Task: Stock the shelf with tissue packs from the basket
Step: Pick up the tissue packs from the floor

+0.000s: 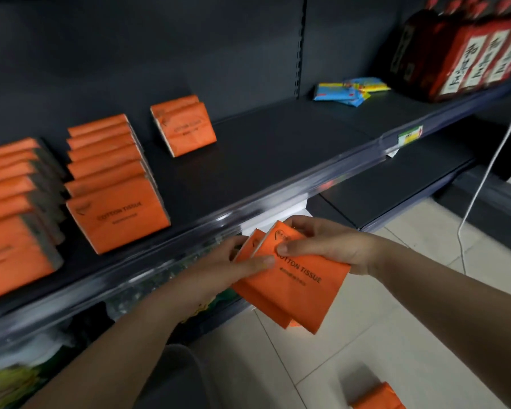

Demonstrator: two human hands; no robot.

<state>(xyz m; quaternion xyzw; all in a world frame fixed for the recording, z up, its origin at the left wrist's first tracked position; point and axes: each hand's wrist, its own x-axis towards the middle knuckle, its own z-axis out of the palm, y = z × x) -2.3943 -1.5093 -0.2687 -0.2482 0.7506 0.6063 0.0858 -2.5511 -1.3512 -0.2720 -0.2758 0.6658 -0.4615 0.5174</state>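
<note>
The left hand (219, 270) and right hand (331, 246) each have a closed grip on the fanned tissue packs (295, 290) just below the shelf (263, 149) lip, at five o'clock from the short row (186, 128); I'd square them first (edges are staggered), then stand them before that row.

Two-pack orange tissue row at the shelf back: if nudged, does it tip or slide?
Likely tips: the pair stands on edge, tilted, with nothing in front. Probably light and soft: matching held packs sit easily pinched between left hand and right hand.
</note>
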